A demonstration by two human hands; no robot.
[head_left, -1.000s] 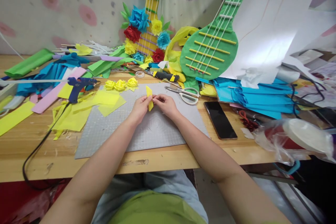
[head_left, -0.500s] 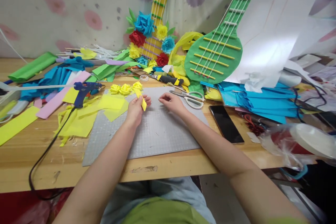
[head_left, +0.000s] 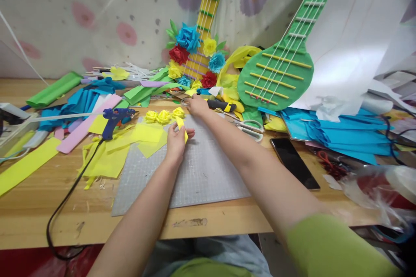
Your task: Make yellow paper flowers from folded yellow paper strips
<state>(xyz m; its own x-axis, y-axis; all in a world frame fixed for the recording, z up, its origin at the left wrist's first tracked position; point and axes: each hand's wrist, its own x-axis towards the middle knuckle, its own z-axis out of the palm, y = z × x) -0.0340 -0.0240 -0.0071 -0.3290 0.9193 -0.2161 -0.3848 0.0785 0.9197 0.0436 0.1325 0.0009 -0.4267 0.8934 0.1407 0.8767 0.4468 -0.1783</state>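
My left hand (head_left: 176, 140) holds a folded yellow paper strip (head_left: 180, 124) upright between thumb and fingers, above the grey cutting mat (head_left: 208, 177). Stretched to the back of the mat, my right hand (head_left: 196, 104) has its fingers closed at a small clear roll of tape (head_left: 185, 102), mostly covered by the fingers. Several yellow paper flowers (head_left: 163, 117) lie in a row just behind my left hand. Yellow paper sheets (head_left: 147, 134) overlap the mat's left side. Scissors (head_left: 250, 127) with pale handles lie to the right, partly behind my right forearm.
A blue glue gun (head_left: 112, 121) with a trailing black cord lies at left. Behind stand a green paper-covered instrument (head_left: 276, 80) and a yellow one (head_left: 208, 17) with paper flowers. A black-and-yellow cutter (head_left: 221, 105), a phone (head_left: 294, 162) and blue paper (head_left: 338, 132) lie right.
My right hand has moved forward and left from over the mat to the tape roll. My left hand still holds the yellow strip. The view has shifted slightly left.
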